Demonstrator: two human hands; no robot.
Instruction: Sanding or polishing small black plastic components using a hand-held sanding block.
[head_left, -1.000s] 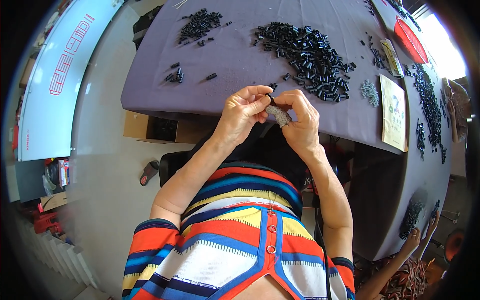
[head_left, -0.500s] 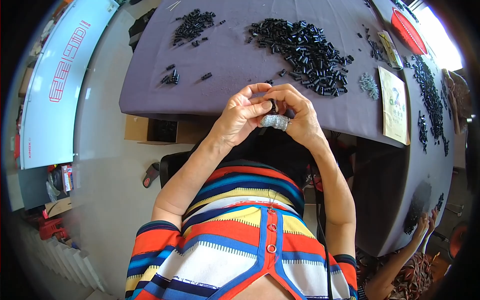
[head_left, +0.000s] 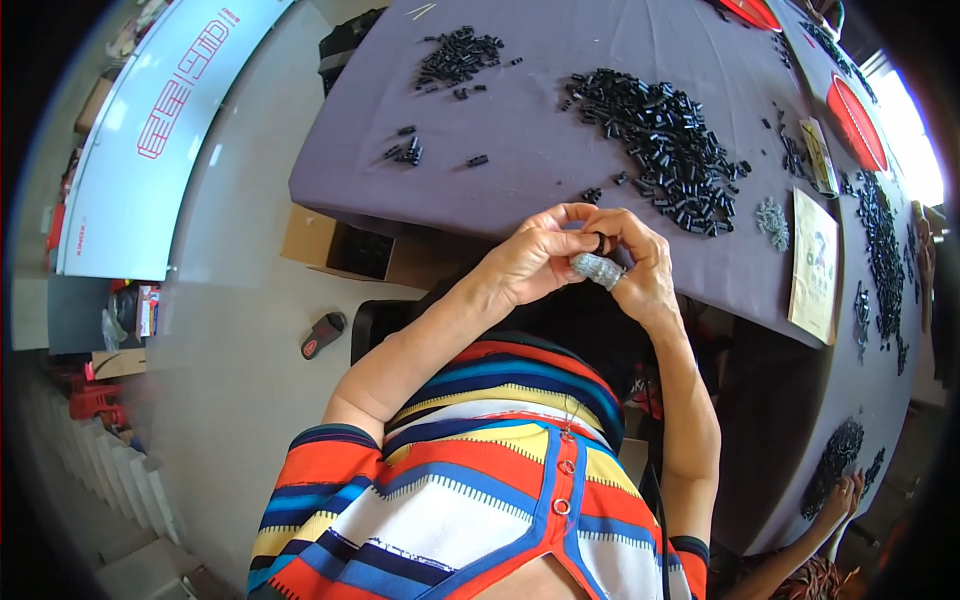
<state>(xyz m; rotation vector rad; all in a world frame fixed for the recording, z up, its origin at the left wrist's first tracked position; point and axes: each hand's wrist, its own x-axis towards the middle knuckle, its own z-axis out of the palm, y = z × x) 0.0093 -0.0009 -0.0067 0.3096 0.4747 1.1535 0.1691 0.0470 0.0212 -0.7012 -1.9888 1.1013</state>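
Observation:
Just off the table's near edge, my left hand (head_left: pixel 535 258) and my right hand (head_left: pixel 640 270) meet with fingers closed. Pinched between them is a small black cylindrical piece (head_left: pixel 600 242), mostly covered by the fingers. A silvery-grey wrapping (head_left: pixel 597 269) covers my right thumb. A large heap of short black tubular pieces (head_left: pixel 665 150) lies on the cloth beyond my hands. Farther left are a smaller heap of the same pieces (head_left: pixel 460 55) and a few loose ones (head_left: pixel 405 152).
A small pile of clear bits (head_left: pixel 772 224) lies beside a tan paper packet (head_left: pixel 815 265) on the grey tablecloth (head_left: pixel 380 90). Red baskets (head_left: pixel 856 122) and more black piles (head_left: pixel 882 260) stand on the right. Another person's hands (head_left: pixel 845 500) work at lower right. An open cardboard box (head_left: pixel 310 240) sits below the table.
The whole view has shifted, so the table and my hands appear lower and farther right. My hands keep the same pinch on the black piece.

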